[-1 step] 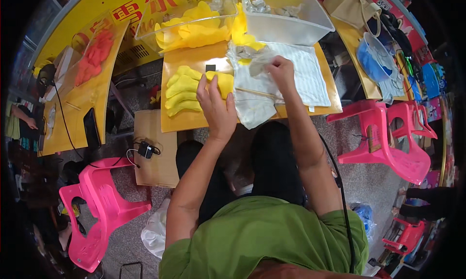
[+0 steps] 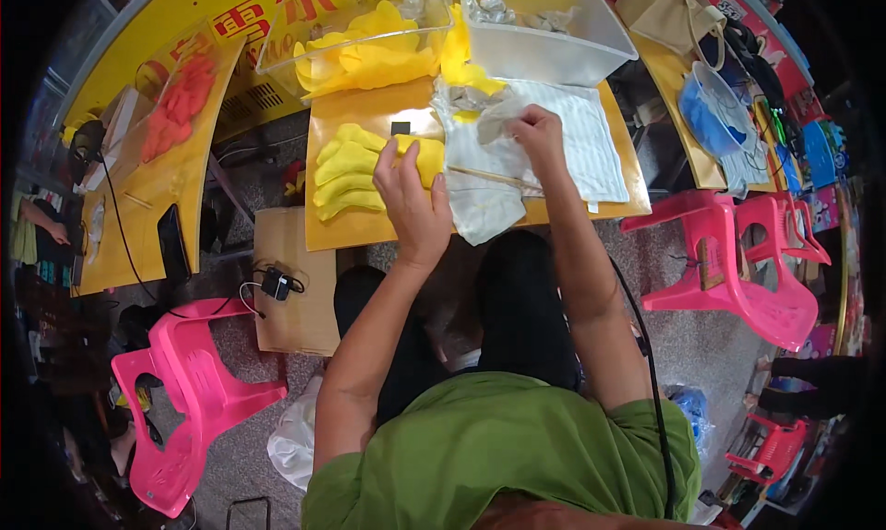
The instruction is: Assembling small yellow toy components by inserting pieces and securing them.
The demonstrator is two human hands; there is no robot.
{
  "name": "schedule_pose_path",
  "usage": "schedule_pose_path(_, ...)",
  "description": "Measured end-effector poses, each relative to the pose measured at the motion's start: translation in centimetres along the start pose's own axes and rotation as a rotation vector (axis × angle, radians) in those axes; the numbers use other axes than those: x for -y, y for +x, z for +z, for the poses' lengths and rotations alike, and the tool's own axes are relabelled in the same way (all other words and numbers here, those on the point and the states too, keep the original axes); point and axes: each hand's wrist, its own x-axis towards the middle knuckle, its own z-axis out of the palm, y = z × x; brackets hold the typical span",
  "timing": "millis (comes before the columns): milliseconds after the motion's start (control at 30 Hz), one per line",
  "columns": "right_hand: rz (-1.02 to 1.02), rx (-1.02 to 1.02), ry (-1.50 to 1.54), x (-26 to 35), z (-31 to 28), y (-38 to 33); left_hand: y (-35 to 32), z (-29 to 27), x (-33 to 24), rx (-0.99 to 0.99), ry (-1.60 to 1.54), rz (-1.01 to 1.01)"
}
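My left hand [image 2: 412, 190] curls over one end of a yellow stuffed fabric piece [image 2: 347, 170] with finger-like lobes, lying at the left of the table. Its fingertips and thumb close round that end. Above a white cloth [image 2: 572, 133], the fingers of my right hand [image 2: 538, 135] pinch a thin, wispy greyish-white tuft of stuffing [image 2: 499, 127]. A slim wooden stick [image 2: 480, 174] lies across the cloth, between my two hands. More greyish stuffing and a bit of yellow fabric [image 2: 466, 117] lie at the cloth's far left.
At the back stand two clear plastic bins, one with yellow fabric pieces [image 2: 369, 58], the other [image 2: 563, 58] with greyish clumps. A side table [image 2: 148, 230] on the left bears red pieces and a phone. Pink chairs [image 2: 189, 392] flank me; a blue tub [image 2: 706, 110] sits at right.
My right hand and the tuft have shifted very slightly. The left hand stays on the yellow piece.
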Motion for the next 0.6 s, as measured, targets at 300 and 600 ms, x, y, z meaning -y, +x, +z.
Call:
schedule_pose_path(300, 0.007, 0.140, 0.855, 5.6, 0.2, -6.7, 2.3, 1.2, -1.2, 0.434, -1.386, -0.876)
schedule_pose_path(600, 0.296, 0.303, 1.210, 6.0, 2.3, -17.4, -0.3, -5.4, -3.7, 0.510, -0.899, -0.553)
